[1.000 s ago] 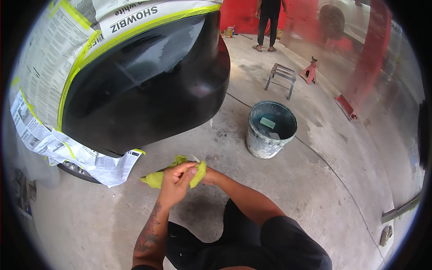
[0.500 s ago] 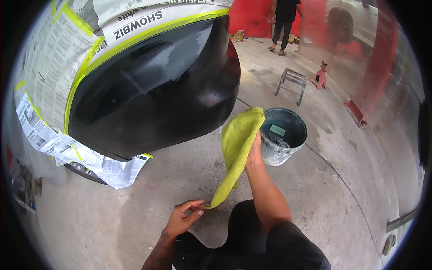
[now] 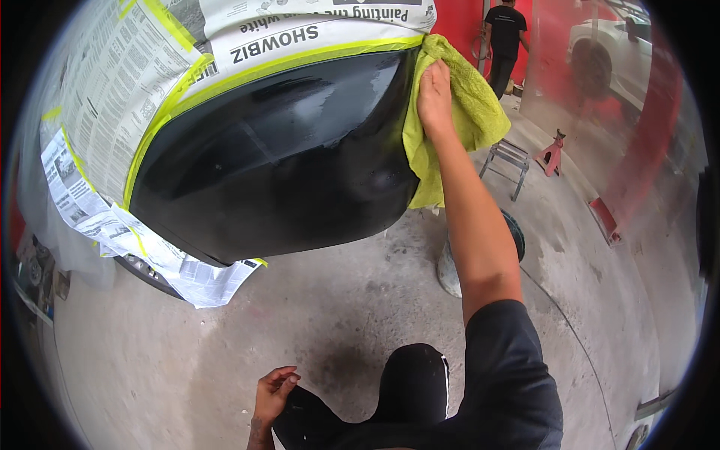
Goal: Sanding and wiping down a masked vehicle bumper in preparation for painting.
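My right hand reaches far forward and holds a yellow-green microfiber cloth against the right end of a glossy black car bumper. The cloth drapes over the bumper's curved end, hiding that part, and its loose side hangs to the right. Back near my left knee, my left hand is empty, its fingers loosely bent and apart from the thumb. Streaky, wet-looking reflections show on the bumper's upper face.
Newspaper and yellow-green masking tape border the bumper. A bucket stands partly behind my right forearm. Beyond are a metal stool, a red jack stand and a walking person. A cable crosses the concrete floor.
My right hand has carried the cloth forward and up from beside the bucket onto the bumper's right end. The left hand has let the cloth's lower edge go and drawn back.
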The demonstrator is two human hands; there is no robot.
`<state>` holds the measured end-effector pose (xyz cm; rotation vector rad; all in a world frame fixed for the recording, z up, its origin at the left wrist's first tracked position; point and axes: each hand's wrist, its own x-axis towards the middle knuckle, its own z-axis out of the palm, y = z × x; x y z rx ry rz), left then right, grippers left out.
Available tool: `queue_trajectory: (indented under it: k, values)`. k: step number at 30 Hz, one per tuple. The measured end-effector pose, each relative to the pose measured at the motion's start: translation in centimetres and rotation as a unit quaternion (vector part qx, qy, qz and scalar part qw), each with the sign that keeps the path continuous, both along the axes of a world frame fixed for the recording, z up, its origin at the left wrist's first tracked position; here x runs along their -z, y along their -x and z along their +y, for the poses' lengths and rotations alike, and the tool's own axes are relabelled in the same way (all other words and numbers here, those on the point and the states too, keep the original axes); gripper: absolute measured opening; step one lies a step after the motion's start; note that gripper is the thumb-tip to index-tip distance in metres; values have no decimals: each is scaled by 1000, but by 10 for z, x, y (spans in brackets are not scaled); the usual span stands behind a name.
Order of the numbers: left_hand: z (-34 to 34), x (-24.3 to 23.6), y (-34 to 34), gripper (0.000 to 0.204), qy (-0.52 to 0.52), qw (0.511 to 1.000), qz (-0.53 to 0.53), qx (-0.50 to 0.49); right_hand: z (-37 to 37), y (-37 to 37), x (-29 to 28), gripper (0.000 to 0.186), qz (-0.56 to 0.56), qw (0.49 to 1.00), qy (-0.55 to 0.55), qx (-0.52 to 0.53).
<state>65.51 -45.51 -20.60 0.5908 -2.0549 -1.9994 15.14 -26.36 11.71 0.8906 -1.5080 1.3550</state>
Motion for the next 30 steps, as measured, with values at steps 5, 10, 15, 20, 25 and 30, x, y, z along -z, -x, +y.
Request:
queue_trajectory:
  k: [5, 10, 15, 20, 25, 30]
  values:
    - [0, 0, -9, 27, 0, 999, -36, -9, -42, -36, 16, 62, -72, 997, 40, -8]
    - [0, -7, 3, 27, 32, 998, -51, 35, -34, -117, 5, 58, 52, 966, -215, 134]
    - [10, -41, 10, 30, 62, 991, -77, 85, -76, -161, 19, 55, 117, 949, -274, 100]
    - [15, -55, -7, 32, 85, 993, 9, 80, -131, -202, 15, 56, 136, 953, -266, 47]
    - [20, -51, -41, 33, 75, 996, 12, 40, -223, -237, 5, 57, 169, 950, -261, -22]
    - [36, -31, -77, 35, 11, 998, 35, -60, -303, -273, 22, 58, 164, 941, -272, -118]
